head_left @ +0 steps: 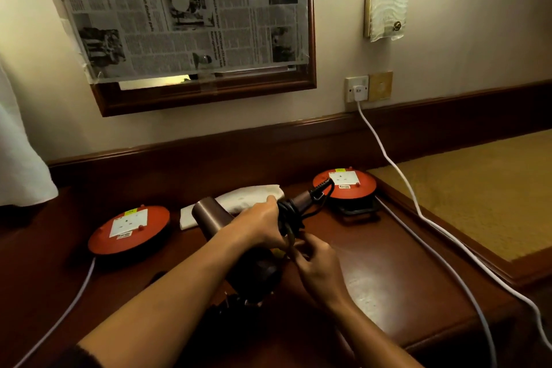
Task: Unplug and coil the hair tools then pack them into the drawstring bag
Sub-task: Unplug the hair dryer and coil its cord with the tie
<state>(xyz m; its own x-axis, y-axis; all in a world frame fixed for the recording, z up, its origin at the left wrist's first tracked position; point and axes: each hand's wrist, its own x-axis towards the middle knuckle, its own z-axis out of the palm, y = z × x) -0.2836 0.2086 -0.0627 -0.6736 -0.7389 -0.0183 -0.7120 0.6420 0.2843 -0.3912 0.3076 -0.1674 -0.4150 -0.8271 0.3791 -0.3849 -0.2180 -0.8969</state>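
Wooden table (403,263) bears two orange cable reels (129,227).

We note a dryer (209,215) in the grip with a smooth brown shell of satin sheen, apparently plastic. Its black cord (288,213), wound by the left hand (260,225), looks rubbery and matt. Beneath the grip, the table (388,263) is dark polished wood, glossy. Beyond the grip lies a white cloth (248,199), soft and matt. Either side, the reels (130,228) show smooth orange plastic faces. The white cable (448,236) is smooth plastic.
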